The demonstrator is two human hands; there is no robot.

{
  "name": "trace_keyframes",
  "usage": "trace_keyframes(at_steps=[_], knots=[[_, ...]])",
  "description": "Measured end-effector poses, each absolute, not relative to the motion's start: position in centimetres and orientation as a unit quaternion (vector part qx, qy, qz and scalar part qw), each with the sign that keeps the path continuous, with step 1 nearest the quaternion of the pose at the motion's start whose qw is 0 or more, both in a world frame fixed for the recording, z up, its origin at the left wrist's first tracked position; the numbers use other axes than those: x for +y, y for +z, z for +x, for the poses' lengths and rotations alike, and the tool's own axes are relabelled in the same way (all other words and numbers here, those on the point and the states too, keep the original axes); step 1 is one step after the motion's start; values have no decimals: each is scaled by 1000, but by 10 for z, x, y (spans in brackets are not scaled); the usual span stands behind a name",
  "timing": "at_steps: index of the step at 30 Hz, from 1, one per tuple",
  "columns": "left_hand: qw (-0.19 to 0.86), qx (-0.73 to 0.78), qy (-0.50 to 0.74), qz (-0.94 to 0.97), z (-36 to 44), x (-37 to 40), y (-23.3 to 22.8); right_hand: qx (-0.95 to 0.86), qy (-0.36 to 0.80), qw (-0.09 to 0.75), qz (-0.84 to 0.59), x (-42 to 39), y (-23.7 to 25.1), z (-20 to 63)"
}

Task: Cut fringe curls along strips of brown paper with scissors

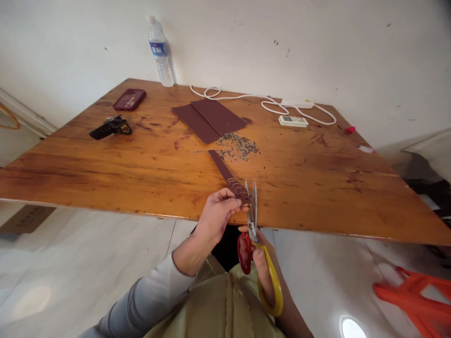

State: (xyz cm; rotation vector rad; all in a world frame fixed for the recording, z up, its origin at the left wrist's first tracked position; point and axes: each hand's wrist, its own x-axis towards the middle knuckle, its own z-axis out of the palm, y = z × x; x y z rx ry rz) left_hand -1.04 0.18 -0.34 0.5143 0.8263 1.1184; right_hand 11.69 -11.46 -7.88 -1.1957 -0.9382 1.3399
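Fingers [237,203] of the left hand [214,217] are clamped on the near end of a narrow, flat maroon strip [220,165] bearing curved pale lines. Strip location: front edge of the desk [148,180], near its middle, far end angled inward. I observe the right hand [262,270] closed around steel-bladed scissors with one red and one yellow handle [252,229]; the blades stand apart beside the strip's near end. Beside the strip's far end lies a loose heap of thin grey-brown clippings [243,145], bordering overlapping maroon rectangular sheets [218,117]. Toward the far left corner, I note a dark-red rectangular phone [129,100] and a small black object [111,127]. A clear plastic bottle with a blue label [161,56] stands at the far edge. A white cable [243,97] follows that edge to the right; a white remote control [293,121] lies near it. The desk is stained orange-brown wood, set before a chipped white wall [225,42] on pale floor tiles [123,253].
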Motion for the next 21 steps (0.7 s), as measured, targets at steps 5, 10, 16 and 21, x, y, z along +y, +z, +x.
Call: trace_keyframes(at_steps=[5, 10, 16, 21], knots=[[741, 379, 502, 235, -11, 2, -1, -358, 601, 528, -481, -109, -73, 116], [747, 375, 501, 224, -11, 2, -1, -359, 609, 519, -480, -109, -71, 119], [747, 366, 506, 227, -11, 2, -3, -368, 597, 537, -469, -109, -75, 118], [745, 372, 507, 222, -11, 1, 0, -395, 577, 533, -477, -106, -75, 118]])
